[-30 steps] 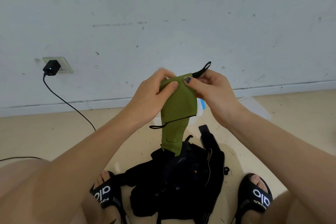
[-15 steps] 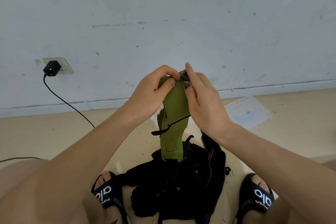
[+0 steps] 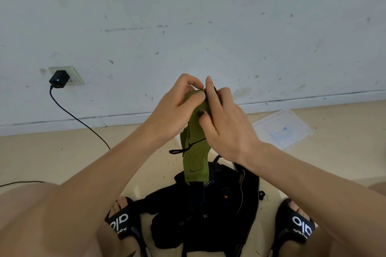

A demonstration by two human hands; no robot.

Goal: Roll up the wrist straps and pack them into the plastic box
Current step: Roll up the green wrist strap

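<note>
Pinching the top end of the green wrist strap (image 3: 195, 152) in mid-air, left hand (image 3: 177, 108) and right hand (image 3: 225, 127) are both curling their fingers around it to start the roll; tail is hanging over the black strap pile (image 3: 208, 204) on the floor. Plastic box (image 3: 282, 129) is sitting far right. Risk: the dangling black cord (image 3: 188, 147) is likely getting wound in, or loose turns are unrolling.

Both forearms raised, converging mid-frame; left hand (image 3: 177, 106) fingers curled, thumb and index pinching top of green strap (image 3: 195, 156); right hand (image 3: 225, 125) beside it, index extended up, thumb pressing strap front.
</note>
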